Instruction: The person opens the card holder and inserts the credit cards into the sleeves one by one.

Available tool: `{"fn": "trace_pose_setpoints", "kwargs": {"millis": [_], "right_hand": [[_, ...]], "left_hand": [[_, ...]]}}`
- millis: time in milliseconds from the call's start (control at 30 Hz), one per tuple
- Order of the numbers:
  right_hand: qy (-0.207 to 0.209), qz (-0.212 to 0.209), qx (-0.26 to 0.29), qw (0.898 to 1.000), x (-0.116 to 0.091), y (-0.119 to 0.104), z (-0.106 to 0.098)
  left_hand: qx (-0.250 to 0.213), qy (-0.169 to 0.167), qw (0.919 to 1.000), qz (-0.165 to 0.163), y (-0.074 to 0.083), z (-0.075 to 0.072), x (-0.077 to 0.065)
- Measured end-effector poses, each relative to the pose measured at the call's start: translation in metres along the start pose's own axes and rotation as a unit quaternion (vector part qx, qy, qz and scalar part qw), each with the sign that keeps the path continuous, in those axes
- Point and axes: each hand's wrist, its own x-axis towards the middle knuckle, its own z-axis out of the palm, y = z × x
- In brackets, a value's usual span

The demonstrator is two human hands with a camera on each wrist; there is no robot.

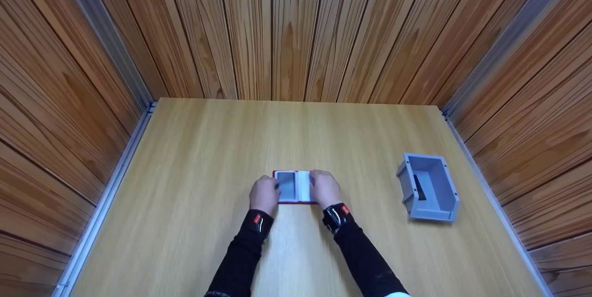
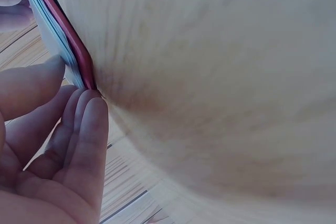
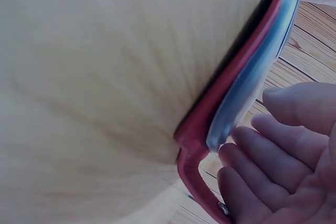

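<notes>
A red card holder (image 1: pixel 298 203) lies opened out on the table (image 1: pixel 296 135), its clear plastic sleeves (image 1: pixel 287 186) facing up. At its left end is the left hand (image 1: pixel 264 194); the left wrist view shows the thumb on the sleeves and the fingertips at the red cover's corner, pinching the end. The right hand (image 1: pixel 326 188) is at the other end. Seen from the right wrist, its loosely bent fingers (image 3: pixel 268 174) touch the sleeve edge, while the thumb stands apart from them. A red strap (image 3: pixel 197 182) with a metal snap hangs by the little finger.
A grey plastic bin (image 1: pixel 428 213) stands on the right of the table, with a dark, narrow object (image 1: pixel 419 187) inside. Wood-plank walls (image 1: pixel 296 33) enclose the back and both sides, and metal rails (image 1: pixel 104 200) run along the side edges.
</notes>
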Motion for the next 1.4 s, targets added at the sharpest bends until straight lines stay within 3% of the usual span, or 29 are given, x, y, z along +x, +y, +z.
{"fn": "trace_pose_setpoints", "kwargs": {"millis": [533, 800, 1200, 1400], "right_hand": [[0.002, -0.033, -0.031, 0.999, -0.0045, 0.0019, 0.0002], [-0.020, -0.027, -0.009, 0.999, -0.0052, 0.0021, -0.0030], [-0.013, -0.062, 0.002, 0.998, -0.0092, 0.0064, -0.0019], [-0.021, -0.054, 0.009, 0.998, -0.0093, 0.0056, -0.0041]], "left_hand": [[0.001, 0.016, 0.9998, 0.014, -0.0007, 0.0013, -0.0015], [-0.002, 0.009, 0.9999, 0.011, 0.0000, -0.0010, -0.0015], [0.018, -0.003, 0.9998, 0.006, 0.0012, -0.0012, -0.0013], [0.009, -0.008, 0.9999, -0.003, 0.0024, -0.0012, -0.0007]]}}
